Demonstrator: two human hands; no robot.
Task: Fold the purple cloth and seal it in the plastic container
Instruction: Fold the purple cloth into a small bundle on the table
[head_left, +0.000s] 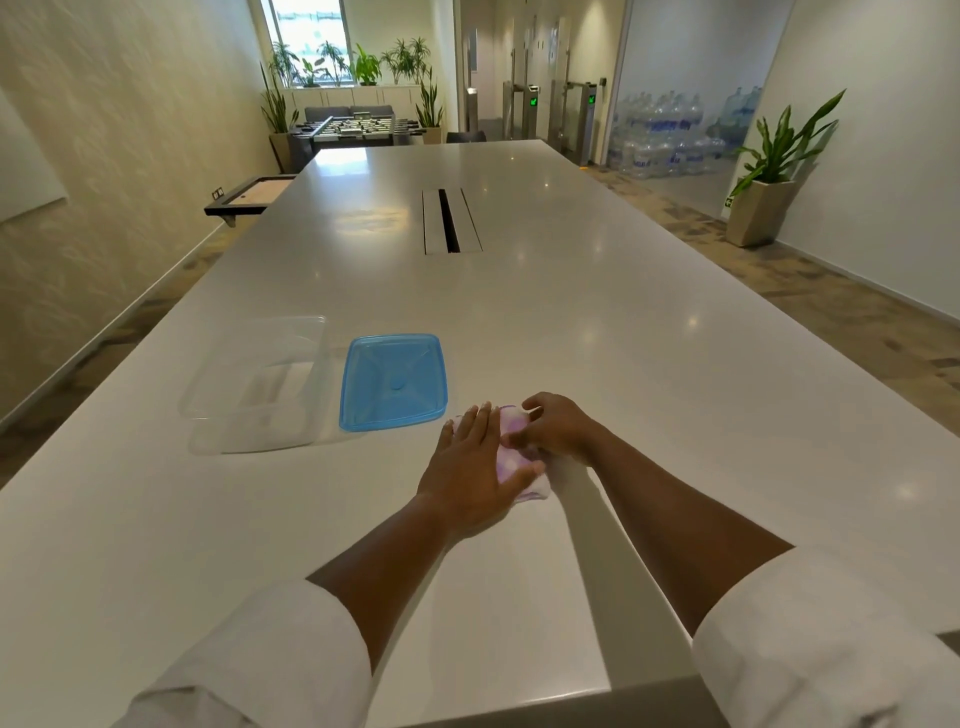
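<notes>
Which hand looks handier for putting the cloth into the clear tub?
Probably the left hand: it lies flat on the cloth, nearer the tub, which stands open at left.

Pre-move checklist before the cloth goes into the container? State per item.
1. Purple cloth folded compact: ok, a small bundle under both hands.
2. Left hand pinning the cloth flat: ok.
3. Right hand grip on the cloth's far edge: cannot tell if the fingers are closed on it.
4. Clear container open and empty: ok.
5. Blue lid off, lying beside the container: ok.
6. Path from the cloth to the container: not ok, the lid lies between them.
</notes>
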